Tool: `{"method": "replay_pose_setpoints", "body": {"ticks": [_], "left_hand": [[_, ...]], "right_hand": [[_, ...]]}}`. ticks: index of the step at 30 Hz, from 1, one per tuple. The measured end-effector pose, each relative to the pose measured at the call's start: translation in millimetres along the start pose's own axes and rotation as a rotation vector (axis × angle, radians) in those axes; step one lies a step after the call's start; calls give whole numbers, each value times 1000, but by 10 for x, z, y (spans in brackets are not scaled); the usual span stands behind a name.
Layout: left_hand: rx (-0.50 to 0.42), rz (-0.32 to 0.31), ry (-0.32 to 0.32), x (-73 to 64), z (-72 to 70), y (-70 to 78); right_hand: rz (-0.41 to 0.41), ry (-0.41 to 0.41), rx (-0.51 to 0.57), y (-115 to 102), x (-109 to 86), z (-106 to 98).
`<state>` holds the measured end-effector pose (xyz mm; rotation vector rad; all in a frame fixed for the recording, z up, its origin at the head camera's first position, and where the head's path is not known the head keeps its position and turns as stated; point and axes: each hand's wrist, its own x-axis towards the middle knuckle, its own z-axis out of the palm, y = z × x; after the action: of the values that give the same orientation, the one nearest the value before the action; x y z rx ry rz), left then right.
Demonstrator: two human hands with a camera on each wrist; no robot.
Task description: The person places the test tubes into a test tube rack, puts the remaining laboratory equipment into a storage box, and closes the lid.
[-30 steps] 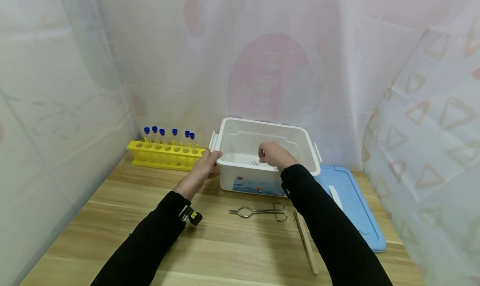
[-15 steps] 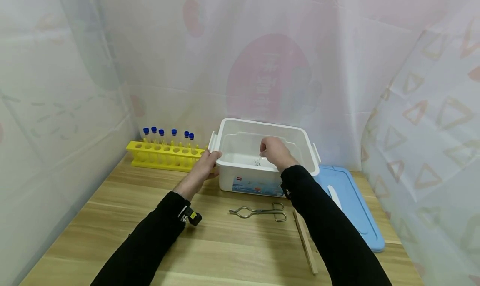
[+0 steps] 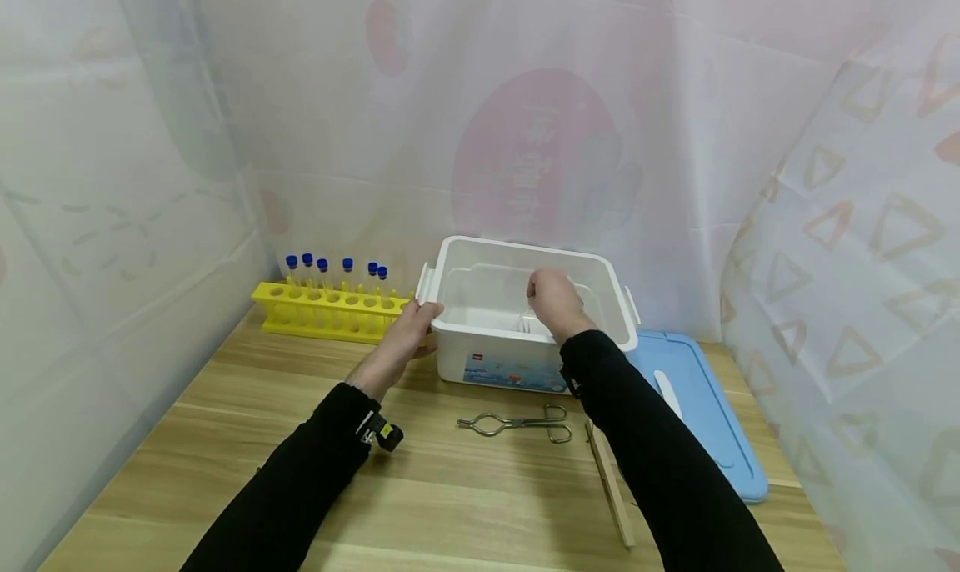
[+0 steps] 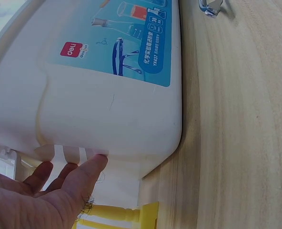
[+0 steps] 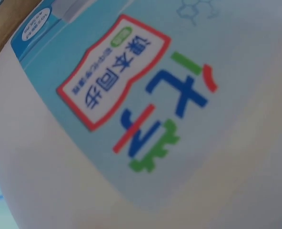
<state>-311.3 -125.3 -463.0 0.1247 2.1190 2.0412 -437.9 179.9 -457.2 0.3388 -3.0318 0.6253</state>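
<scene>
A white plastic storage box [image 3: 480,351] with a blue printed label stands at the back of the table. My left hand [image 3: 408,330] grips its left front corner at the rim; in the left wrist view, fingertips [image 4: 99,161] touch the box wall beneath the handle. My right hand [image 3: 555,301] is inside the box, fingers curled and pointing down. Below it shows a small, thin wire-like thing [image 3: 523,323], partly hidden; its kind I cannot tell. The right wrist view holds only the box's label [image 5: 131,95] and wall, not the hand.
Crucible tongs [image 3: 517,424] lie in front of the box. A wooden strip [image 3: 611,489] lies beside the right forearm. A blue lid [image 3: 720,422] with a white flat piece [image 3: 667,393] is at right. A yellow rack [image 3: 322,318] holds several blue-capped test tubes at left.
My right hand has moved slightly right and up inside the box, and the thin thing beneath it has shifted right too. The left hand stays at the corner.
</scene>
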Motion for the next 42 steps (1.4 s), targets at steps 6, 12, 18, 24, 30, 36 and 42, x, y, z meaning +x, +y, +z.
{"method": "replay_pose_setpoints", "body": {"ticks": [6, 12, 18, 24, 30, 36, 42], "left_hand": [[-5, -7, 4, 14, 14, -18], [-1, 1, 3, 25, 14, -13], [5, 3, 3, 12, 3, -7], [5, -1, 10, -10, -1, 1], [0, -8, 9, -14, 8, -2], [9, -2, 9, -9, 20, 12], [3, -5, 2, -25, 17, 4]], "right_hand": [[-80, -44, -138, -107, -123, -78], [-138, -89, -114, -24, -92, -37], [-128, -138, -93, 213, 132, 158], [-93, -85, -270, 166, 46, 119], [-96, -238, -408, 302, 11, 160], [-105, -315, -412, 72, -254, -67], [-62, -287, -246, -339, -529, -350]]}}
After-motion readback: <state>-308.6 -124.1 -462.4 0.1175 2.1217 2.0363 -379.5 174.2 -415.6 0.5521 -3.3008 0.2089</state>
